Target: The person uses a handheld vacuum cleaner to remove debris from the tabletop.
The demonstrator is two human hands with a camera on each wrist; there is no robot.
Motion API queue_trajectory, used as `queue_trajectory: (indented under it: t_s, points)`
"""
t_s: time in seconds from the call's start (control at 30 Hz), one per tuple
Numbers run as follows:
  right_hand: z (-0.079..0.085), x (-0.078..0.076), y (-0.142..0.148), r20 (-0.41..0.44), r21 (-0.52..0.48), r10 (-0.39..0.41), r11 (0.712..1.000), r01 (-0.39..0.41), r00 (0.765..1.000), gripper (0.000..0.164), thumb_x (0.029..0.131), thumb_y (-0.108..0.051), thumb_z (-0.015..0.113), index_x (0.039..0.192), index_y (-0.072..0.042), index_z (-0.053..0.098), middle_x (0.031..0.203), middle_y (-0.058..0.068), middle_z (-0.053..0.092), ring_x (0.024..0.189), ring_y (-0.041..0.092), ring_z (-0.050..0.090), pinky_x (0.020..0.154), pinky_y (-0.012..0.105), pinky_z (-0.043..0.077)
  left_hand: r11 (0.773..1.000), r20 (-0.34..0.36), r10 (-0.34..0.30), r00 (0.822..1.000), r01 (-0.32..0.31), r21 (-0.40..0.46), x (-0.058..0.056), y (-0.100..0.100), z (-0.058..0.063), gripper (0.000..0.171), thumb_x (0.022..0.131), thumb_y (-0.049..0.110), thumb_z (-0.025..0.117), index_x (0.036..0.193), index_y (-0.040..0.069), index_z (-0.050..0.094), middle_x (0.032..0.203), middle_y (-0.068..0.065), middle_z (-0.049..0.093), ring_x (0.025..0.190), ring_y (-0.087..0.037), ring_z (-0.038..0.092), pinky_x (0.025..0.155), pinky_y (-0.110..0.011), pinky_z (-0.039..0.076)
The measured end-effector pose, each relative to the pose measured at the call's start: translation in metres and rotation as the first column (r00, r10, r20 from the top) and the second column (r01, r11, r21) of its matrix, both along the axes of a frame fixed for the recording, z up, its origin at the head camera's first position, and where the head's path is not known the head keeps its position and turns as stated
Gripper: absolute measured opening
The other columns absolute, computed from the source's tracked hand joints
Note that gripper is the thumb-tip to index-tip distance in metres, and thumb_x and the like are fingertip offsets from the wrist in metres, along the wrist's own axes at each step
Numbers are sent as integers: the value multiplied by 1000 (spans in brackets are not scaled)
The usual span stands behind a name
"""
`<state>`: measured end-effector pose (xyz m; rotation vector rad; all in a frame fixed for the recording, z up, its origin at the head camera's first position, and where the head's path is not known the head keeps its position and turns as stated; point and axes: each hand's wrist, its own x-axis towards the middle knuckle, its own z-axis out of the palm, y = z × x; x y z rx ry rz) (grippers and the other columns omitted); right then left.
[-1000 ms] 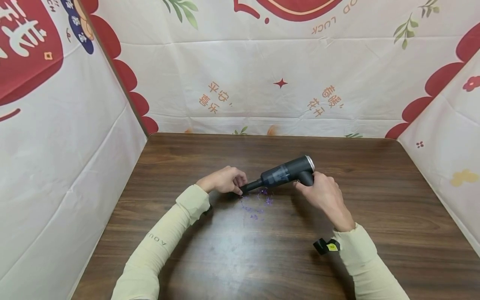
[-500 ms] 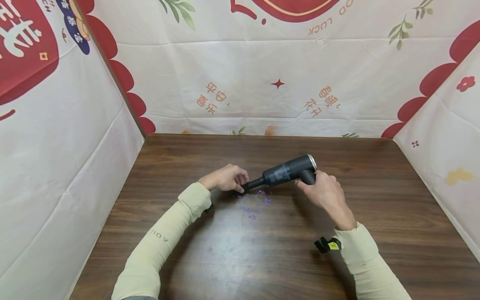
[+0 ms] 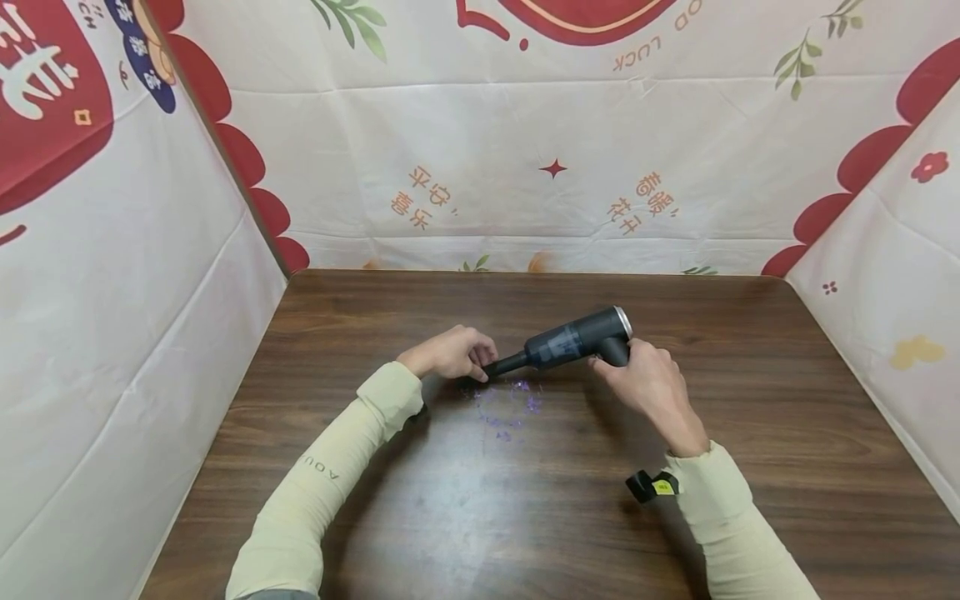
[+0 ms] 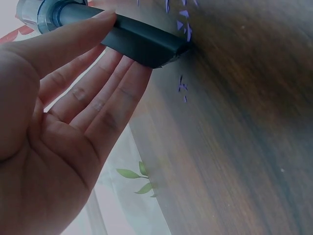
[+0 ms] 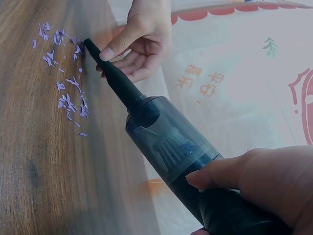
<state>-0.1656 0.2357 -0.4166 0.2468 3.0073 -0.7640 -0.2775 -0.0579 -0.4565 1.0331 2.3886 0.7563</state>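
Note:
A black handheld vacuum cleaner (image 3: 558, 343) with a clear dust cup (image 5: 168, 139) slants over the brown table. My right hand (image 3: 648, 387) grips its handle at the right end. At the other end my left hand (image 3: 453, 354) holds the narrow crevice nozzle (image 4: 142, 39), thumb on one side and fingers on the other. The slanted nozzle mouth is close over the tabletop, beside small purple paper scraps (image 5: 61, 100). These scraps lie in a loose ring in front of the nozzle in the head view. A white pleated filter (image 5: 171, 147) shows inside the cup.
The wooden table (image 3: 360, 533) is bounded by a printed white cloth (image 3: 480, 125) at the back and both sides. A small black device with a yellow label (image 3: 663, 485) is strapped at the right wrist.
The vacuum cleaner and both hands have shifted slightly toward the back of the table, the nozzle moving a little away from the ring of scraps. The head view has drifted a little.

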Motion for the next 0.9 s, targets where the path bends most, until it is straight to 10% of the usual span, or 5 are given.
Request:
queue_trajectory:
  t_s: [0.9]
  points:
    - [-4, -12, -4, 25, -12, -24, 1000, 24, 999, 55, 89, -54, 64, 95, 1, 58, 75, 12, 55, 60, 25, 53, 46, 33, 39, 999, 9, 51, 999, -51, -1, -10, -4, 1, 26, 81, 6, 81, 104, 8, 71, 94, -3, 72, 88, -13, 67, 82, -25, 54]
